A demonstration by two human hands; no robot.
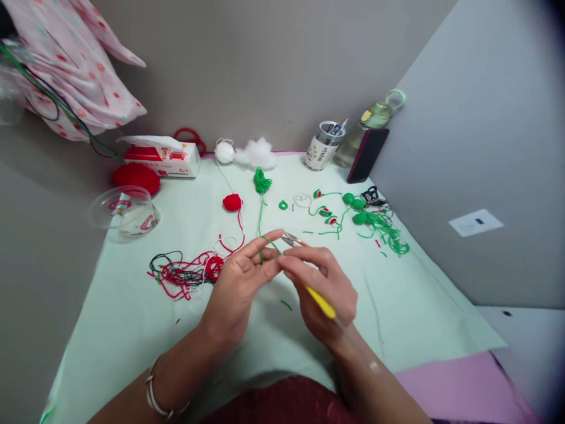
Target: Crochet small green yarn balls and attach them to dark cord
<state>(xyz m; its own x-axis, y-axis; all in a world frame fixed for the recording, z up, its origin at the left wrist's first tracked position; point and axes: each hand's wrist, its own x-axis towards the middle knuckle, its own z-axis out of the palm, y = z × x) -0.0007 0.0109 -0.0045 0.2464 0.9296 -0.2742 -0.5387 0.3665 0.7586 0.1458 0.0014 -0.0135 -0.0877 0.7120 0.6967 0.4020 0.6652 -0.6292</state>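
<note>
My left hand (241,280) has green yarn (274,242) looped over its forefinger, with thumb and fingers pinching near the working end. A strand runs from it up to a green yarn bundle (262,181) on the table. In my right hand (324,282) is a crochet hook with a yellow handle (321,301); its tip is hidden at the fingers, where both hands meet. Just beyond the right fingers, a pair of small scissors (291,239) shows in part. A short green yarn scrap (286,305) lies below the hands.
Tangled red, black and white yarn (185,274) lies left, near a red yarn ball (232,202) and a clear plastic tub (132,215). Small green-and-red crocheted pieces (325,212) and green yarn (384,227) lie right. Behind stand a tissue box (185,162), pen jar (324,147), bottle (353,141) and phone (368,155).
</note>
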